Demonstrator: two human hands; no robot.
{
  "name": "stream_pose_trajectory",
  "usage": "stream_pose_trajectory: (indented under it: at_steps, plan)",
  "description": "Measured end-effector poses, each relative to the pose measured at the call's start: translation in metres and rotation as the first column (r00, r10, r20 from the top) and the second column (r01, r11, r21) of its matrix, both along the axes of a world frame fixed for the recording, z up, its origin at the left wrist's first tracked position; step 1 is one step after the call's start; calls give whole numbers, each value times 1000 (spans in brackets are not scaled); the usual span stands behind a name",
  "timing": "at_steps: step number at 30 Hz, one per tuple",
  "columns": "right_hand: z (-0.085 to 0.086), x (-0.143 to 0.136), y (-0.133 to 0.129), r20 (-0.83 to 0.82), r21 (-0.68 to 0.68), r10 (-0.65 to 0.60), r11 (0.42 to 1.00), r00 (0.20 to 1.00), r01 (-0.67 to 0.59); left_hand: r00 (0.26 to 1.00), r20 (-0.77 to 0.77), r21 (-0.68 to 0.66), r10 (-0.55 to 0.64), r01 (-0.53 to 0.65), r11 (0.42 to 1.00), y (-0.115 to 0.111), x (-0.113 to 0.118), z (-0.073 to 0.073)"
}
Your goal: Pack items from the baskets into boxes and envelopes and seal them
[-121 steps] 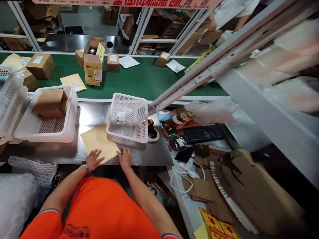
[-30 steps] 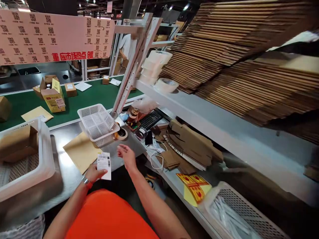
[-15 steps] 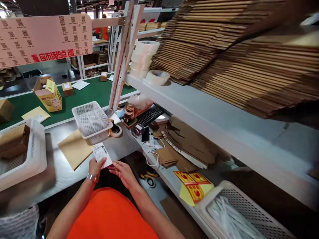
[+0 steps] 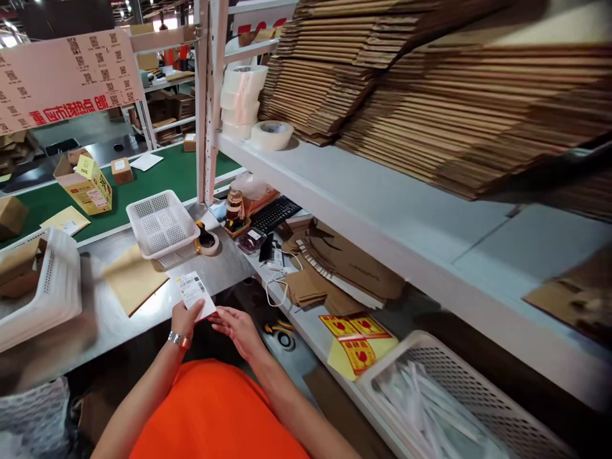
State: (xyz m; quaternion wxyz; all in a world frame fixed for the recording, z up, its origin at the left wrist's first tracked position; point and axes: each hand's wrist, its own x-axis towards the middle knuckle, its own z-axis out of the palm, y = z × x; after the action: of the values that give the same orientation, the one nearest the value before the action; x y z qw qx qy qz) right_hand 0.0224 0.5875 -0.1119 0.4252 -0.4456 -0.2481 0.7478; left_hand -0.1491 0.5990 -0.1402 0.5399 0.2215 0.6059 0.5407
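A white printed shipping label (image 4: pixel 194 287) is held in my left hand (image 4: pixel 185 320), thumb on top near its lower edge. My right hand (image 4: pixel 240 330) has its fingers closed at the label's lower right corner; its fingertips are partly hidden there. Beyond the hands, on the metal table, lies a yellowish padded envelope (image 4: pixel 134 282). A white perforated basket (image 4: pixel 173 247) overlaps the envelope's far corner. Beside that basket is a tape roll (image 4: pixel 210 247) with a dark and yellow piece on it.
Stacked white baskets (image 4: pixel 69 299) stand at left. A green belt (image 4: pixel 127 191) carries boxes behind the table. On the right, a white shelf (image 4: pixel 363 204) holds flattened cartons (image 4: pixel 406 108) and tape rolls (image 4: pixel 272 135); below are red-yellow stickers (image 4: pixel 356 326) and another basket (image 4: pixel 430 347).
The view has turned slightly right, so the surroundings sit further left. Both hands stay on the label, and the right fingers look a little more closed at its corner.
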Motion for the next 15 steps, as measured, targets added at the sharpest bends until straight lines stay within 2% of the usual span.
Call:
stream_pose_trajectory:
  at_steps: [11, 15]
  plan:
    - [-8, 50, -27, 50, 12, -32, 999, 998, 32, 998, -41, 22, -57, 58, 998, -26, 50, -1]
    - [-14, 62, -35, 110, 26, -41, 999, 993, 38, 980, -85, -38, -181, 178, 983, -36, 61, -4]
